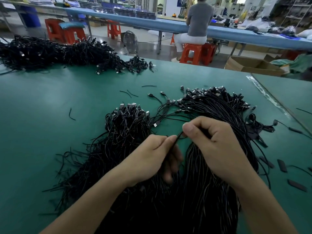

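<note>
Two heaps of thin black USB cables lie on the green table: a tangled left heap and a straighter right bundle with plugs at its far end. Above the gap between them, my left hand pinches a thin black cable between thumb and forefinger. My right hand pinches the same cable just to the right, its other fingers curled. The cable ends run down under my wrists and out of view.
A big pile of black cables covers the table's far left. Short black sleeves and wire offcuts lie scattered. Beyond the far edge are orange stools, a floor fan, a cardboard box and a seated person.
</note>
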### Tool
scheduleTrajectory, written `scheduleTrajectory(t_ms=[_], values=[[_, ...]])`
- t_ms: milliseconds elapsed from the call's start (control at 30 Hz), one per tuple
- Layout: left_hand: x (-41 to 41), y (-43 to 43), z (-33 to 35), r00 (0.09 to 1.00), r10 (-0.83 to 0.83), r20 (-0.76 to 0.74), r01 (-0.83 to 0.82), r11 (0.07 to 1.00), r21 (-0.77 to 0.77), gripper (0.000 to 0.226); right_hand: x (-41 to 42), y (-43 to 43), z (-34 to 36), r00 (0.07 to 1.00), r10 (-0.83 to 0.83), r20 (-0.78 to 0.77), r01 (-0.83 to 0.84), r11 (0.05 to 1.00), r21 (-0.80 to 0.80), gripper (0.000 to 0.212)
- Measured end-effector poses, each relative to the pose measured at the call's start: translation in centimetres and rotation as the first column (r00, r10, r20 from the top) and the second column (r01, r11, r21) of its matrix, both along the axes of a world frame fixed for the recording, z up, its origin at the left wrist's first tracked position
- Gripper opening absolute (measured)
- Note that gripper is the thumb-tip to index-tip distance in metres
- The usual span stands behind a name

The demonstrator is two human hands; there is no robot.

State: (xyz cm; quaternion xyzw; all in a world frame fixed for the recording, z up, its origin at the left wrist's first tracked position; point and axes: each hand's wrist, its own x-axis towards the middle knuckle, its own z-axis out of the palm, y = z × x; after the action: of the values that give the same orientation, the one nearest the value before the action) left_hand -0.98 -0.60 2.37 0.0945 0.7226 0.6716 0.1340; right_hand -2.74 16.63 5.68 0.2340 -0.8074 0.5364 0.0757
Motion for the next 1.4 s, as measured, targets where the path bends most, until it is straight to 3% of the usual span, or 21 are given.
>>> scheduleTrajectory(t_ms=[100,167,233,300,367,433,533,600,667,767,833,900,967,1033,1100,1167,1200,1300,1400], values=[[0.8,0.0,0.8,0.983,-0.086,0.164,0.042,0.966,0.255,0.052,-0.4,-0.4,-0.8,0.994,-0.074,0.076,0.078,0.995,-0.057,0.030],[0.7,-0.4,1.5,0.943,-0.205,0.261,0.065,0.885,0.460,0.053,-0.2,-0.7,-1.7,0.986,-0.064,0.154,0.070,0.997,-0.033,0.038],[0.3,-1.0,2.0,0.893,-0.350,0.283,0.086,0.751,0.655,0.050,0.4,-1.1,-2.1,0.976,0.003,0.217,-0.001,1.000,-0.010,0.036],[-0.2,-1.5,2.2,0.856,-0.459,0.238,0.065,0.553,0.831,0.040,1.0,-1.5,-2.3,0.970,0.057,0.235,-0.074,0.995,0.068,0.034],[-0.9,-1.5,2.1,0.882,-0.417,0.219,-0.025,0.423,0.906,0.036,1.5,-1.8,-2.3,0.963,0.121,0.239,-0.163,0.973,0.165,0.032],[-1.5,-1.0,1.5,0.956,-0.153,0.252,-0.148,0.489,0.859,0.041,2.0,-1.8,-2.3,0.951,0.172,0.258,-0.239,0.936,0.258,0.034],[-1.9,-0.8,-0.3,0.964,0.256,0.078,-0.248,0.751,0.612,0.041,2.5,-1.5,-1.5,0.951,0.180,0.250,-0.268,0.885,0.380,0.035],[-1.7,-1.0,-1.0,0.943,0.311,-0.117,-0.268,0.920,0.286,0.036,2.2,-1.2,-0.8,0.976,0.131,0.176,-0.189,0.909,0.371,0.029],[-0.9,-1.0,-1.0,0.976,0.160,-0.150,-0.158,0.987,0.024,0.037,1.8,-0.8,-0.2,0.991,0.073,0.110,-0.101,0.958,0.268,0.022],[0.5,-0.6,-0.6,0.999,-0.019,0.033,0.018,0.999,0.032,0.053,1.0,-0.7,0.3,0.998,0.043,0.043,-0.048,0.991,0.122,0.016],[0.9,-0.7,-0.2,0.988,-0.079,0.130,0.053,0.980,0.191,0.055,0.6,-0.9,0.0,0.998,0.036,0.049,-0.037,0.999,0.022,0.017],[1.0,-1.1,0.6,0.950,-0.208,0.233,0.073,0.872,0.484,0.052,0.6,-1.3,-0.7,0.995,0.001,0.099,0.003,0.999,-0.038,0.020],[0.7,-1.5,1.5,0.921,-0.310,0.234,0.067,0.720,0.691,0.047,0.8,-1.8,-1.5,0.988,-0.031,0.151,0.034,0.999,-0.019,0.020],[0.3,-1.7,2.0,0.943,-0.280,0.177,0.030,0.605,0.796,0.046,1.2,-2.3,-2.0,0.982,-0.002,0.187,-0.007,0.999,0.047,0.026],[-0.1,-1.3,2.2,0.972,-0.135,0.192,-0.084,0.561,0.824,0.048,1.8,-2.6,-2.2,0.978,0.078,0.194,-0.105,0.985,0.136,0.033],[-0.5,-1.0,1.8,0.987,0.056,0.153,-0.155,0.611,0.776,0.044,2.3,-2.6,-2.1,0.971,0.138,0.194,-0.185,0.951,0.246,0.034],[-0.6,-0.8,1.4,0.985,0.149,0.087,-0.166,0.686,0.708,0.043,2.4,-2.5,-2.0,0.966,0.158,0.205,-0.215,0.929,0.300,0.030],[-0.8,-0.6,-0.1,0.916,0.359,-0.178,-0.284,0.894,0.346,0.039,2.8,-2.0,-1.6,0.946,0.194,0.258,-0.285,0.878,0.384,0.027],[-0.4,-0.6,-0.4,0.905,0.270,-0.330,-0.287,0.958,-0.002,0.035,2.8,-1.6,-0.8,0.951,0.198,0.236,-0.281,0.871,0.403,0.030]])
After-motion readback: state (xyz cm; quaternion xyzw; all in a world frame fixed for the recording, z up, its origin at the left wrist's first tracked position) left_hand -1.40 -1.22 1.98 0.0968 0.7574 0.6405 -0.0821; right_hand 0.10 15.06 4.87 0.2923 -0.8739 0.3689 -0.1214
